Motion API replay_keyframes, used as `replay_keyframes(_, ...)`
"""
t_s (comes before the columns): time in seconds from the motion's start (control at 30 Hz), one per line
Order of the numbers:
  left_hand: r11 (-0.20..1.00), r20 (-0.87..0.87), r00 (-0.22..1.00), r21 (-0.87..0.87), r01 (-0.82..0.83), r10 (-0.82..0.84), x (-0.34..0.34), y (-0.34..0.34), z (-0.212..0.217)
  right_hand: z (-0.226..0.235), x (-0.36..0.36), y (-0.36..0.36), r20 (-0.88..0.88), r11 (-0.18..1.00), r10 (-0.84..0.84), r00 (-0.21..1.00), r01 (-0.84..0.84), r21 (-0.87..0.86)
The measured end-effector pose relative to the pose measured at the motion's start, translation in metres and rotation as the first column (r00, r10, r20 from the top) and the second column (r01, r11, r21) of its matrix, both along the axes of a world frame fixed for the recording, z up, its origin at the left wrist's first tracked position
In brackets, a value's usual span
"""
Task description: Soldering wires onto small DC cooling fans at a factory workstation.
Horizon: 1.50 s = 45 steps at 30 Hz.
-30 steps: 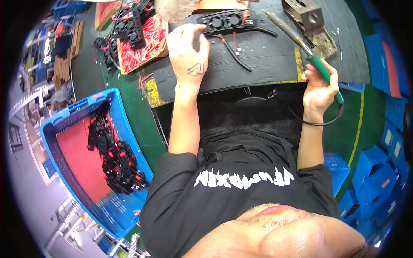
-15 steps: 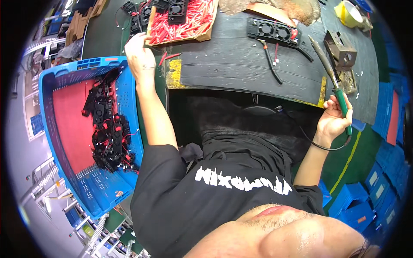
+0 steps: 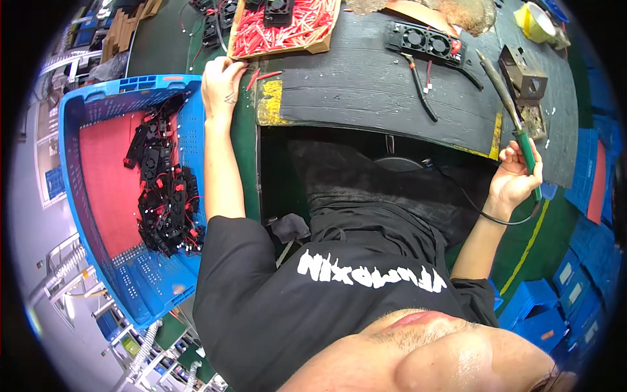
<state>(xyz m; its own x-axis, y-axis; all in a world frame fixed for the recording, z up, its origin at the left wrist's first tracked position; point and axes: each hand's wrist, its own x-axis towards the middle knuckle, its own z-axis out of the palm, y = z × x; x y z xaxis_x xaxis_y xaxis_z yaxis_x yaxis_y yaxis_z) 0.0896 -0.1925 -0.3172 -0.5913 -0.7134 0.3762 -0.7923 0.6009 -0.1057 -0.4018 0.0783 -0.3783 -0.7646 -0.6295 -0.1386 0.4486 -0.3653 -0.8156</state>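
Note:
My right hand (image 3: 514,184) grips the green handle of a soldering iron (image 3: 528,151). Its long metal shaft points up and away over the table's right side. My left hand (image 3: 221,83) is at the near left corner of a shallow cardboard tray (image 3: 287,51) full of red tubes. The fingers there are bent together; whatever they pinch is too small to make out. Two loose red tubes (image 3: 269,75) lie just right of these fingertips. A black twin-fan unit (image 3: 426,42) rests at the far middle of the table, with pliers (image 3: 418,88) in front of it.
On my left stands a blue crate (image 3: 196,130) with several black fan units (image 3: 160,189) on red lining. More fans lie behind the tray. A metal bracket stand (image 3: 524,78) and a yellow-white tape roll (image 3: 532,25) sit at the right. The iron's cable (image 3: 496,221) loops below my right hand.
My left hand has drawn back slightly from the tray's corner, and its fingers have curled together. The whole view has shifted a little. My right hand keeps hold of the soldering iron.

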Motion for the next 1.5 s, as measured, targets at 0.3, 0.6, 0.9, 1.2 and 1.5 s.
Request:
replay_keyframes(0.3, 0.976, -0.340, 0.931, -0.207, 0.062, -0.131, -0.037, 0.020, 0.035, 0.023, -0.017, 0.013, -0.072, 0.986, 0.104, 0.992, -0.112, -0.123)
replay_keyframes(0.6, 0.868, -0.415, 0.767, -0.146, 0.475, -0.489, -0.228, 0.042, 0.048, 0.048, -0.050, -0.013, -0.135, 0.982, 0.190, 0.972, -0.189, 0.020)
replay_keyframes(0.9, 0.765, -0.529, 0.683, 0.094, 0.637, -0.504, -0.288, 0.012, 0.016, 0.069, -0.076, -0.030, -0.186, 0.953, 0.252, 0.950, -0.210, 0.220)
replay_keyframes(1.2, 0.775, -0.509, 0.683, 0.048, 0.630, -0.524, -0.288, 0.000, -0.008, 0.079, -0.083, -0.047, -0.261, 0.938, 0.323, 0.910, -0.270, 0.218)
replay_keyframes(1.5, 0.803, -0.501, 0.710, 0.050, 0.594, -0.495, -0.293, 0.002, -0.007, 0.077, -0.080, -0.053, -0.291, 0.938, 0.320, 0.902, -0.259, 0.229)
